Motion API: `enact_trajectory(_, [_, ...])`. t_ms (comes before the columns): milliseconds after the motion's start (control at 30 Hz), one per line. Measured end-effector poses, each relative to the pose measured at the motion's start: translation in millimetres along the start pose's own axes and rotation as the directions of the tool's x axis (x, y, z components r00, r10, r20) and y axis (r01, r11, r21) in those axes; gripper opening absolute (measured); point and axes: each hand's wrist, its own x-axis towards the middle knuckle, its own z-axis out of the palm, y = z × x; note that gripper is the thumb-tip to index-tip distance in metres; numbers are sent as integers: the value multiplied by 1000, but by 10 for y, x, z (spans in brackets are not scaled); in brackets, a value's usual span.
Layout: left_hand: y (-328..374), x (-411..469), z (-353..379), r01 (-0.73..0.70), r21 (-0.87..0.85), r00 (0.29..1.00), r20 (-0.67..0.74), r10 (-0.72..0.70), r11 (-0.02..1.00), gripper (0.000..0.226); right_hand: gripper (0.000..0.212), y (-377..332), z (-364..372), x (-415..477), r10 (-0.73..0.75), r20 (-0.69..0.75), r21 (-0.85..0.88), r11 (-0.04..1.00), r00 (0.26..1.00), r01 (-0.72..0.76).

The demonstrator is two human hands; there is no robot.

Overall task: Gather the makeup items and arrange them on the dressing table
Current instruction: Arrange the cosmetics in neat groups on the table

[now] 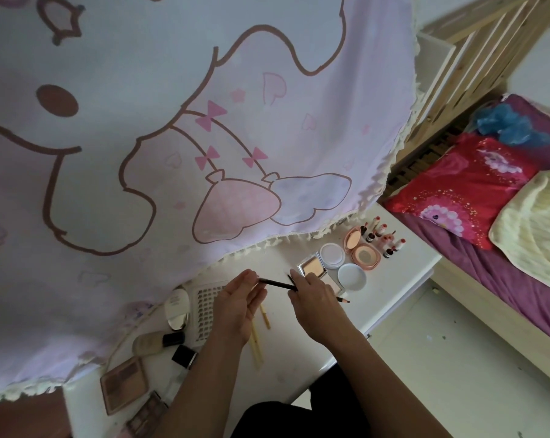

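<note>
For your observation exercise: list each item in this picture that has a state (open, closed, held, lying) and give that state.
Round pink compact: open.
Square powder compact: open.
Black pencil: held by both hands.
Left hand: gripping pencil end.
Right hand: gripping pencils.
Foundation bottle: capped, lying.
Yellow pencils: lying on table.

We see a pale pink curtain [204,121] printed with a brown-outlined cartoon, pink bows and hearts, above a white table [299,343]. A black pencil [275,283], yellow pencils [257,346], peach compact [363,255] and brown palette [125,384] show, beside a red floral pillow [463,184], purple sheet [504,279] and cream blanket [539,222]
</note>
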Motion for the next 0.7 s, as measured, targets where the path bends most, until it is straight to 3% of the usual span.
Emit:
enact_trajectory(133, [42,189,-94,-20,-43,991,-130,14,999,18,29,292,112,-103,51,51,19,998,997,-52])
enact_trajectory(267, [-142,430,-116,-13,18,984,-176,16,1000,25,27,552,290,-194,109,154,-1,994,982,-110])
enact_trajectory(433, [-645,676,14,187,233,975,-164,-151,954,14,27,634,488,-180,213,286,110,961,934,-252])
enact_trajectory(533, [-870,769,39,278,292,957,-170,-236,915,21,25,687,679,-158,252,299,176,933,920,-313])
enact_trajectory(700, [-957,811,101,303,357,945,-234,-229,884,18,26,738,876,-127,306,275,215,904,911,-369])
